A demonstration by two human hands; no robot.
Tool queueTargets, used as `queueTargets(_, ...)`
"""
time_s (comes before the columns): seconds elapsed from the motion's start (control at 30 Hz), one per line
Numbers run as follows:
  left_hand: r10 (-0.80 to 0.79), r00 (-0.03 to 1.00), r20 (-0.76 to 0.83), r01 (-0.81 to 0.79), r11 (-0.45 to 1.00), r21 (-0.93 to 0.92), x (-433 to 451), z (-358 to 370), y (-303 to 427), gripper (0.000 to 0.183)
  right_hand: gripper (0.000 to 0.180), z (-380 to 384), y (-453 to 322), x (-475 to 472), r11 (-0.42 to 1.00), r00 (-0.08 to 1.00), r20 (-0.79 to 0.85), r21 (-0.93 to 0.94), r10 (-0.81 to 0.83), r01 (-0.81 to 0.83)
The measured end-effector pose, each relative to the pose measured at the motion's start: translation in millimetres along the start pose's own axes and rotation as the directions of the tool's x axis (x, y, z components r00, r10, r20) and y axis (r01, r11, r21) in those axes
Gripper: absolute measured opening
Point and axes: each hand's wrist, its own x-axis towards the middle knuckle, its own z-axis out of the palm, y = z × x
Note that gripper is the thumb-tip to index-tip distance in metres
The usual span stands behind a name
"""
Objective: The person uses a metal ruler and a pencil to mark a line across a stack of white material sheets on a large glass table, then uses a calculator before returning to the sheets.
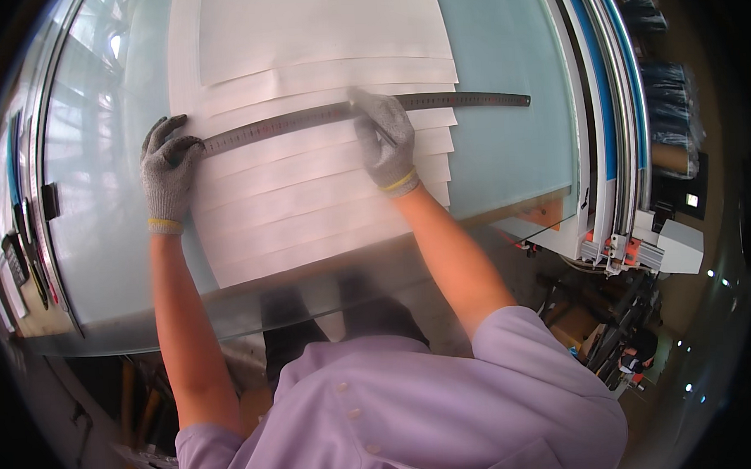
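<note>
A long steel ruler [272, 127] lies across a fanned stack of white sheets [324, 174] on a glass-topped table [509, 149]. Its right end reaches past the sheets onto the glass. My left hand [168, 161], in a grey knit glove, holds the ruler's left end between thumb and fingers at the sheets' left edge. My right hand [385, 132], gloved alike and slightly blurred, is at the ruler right of its middle, with a thin dark pen-like tool [381, 135] in its grasp. The fingertips are too blurred to tell what the tip touches.
Along the left edge lie a calculator [15, 259], another ruler [47, 246] and other tools. A small black block [50, 201] sits near them. A metal rail with blue strips [619, 102] and a white-capped carriage [680, 247] stand at the right. Wrapped rolls [669, 106] lie beyond.
</note>
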Motion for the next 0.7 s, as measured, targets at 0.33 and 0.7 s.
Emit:
queueTargets(0.33,-0.004,1.0,0.006,0.004,1.0,-0.028,0,0,-4,0.01,0.008,6,5,-14,0.926,0.952,0.084,0.223,0.293,-0.305)
queueTargets(0.7,-0.044,0.999,-0.003,0.044,0.998,-0.045,-1,1,0,0.01,0.009,7,-3,-8,0.927,0.941,0.117,0.167,0.318,-0.334)
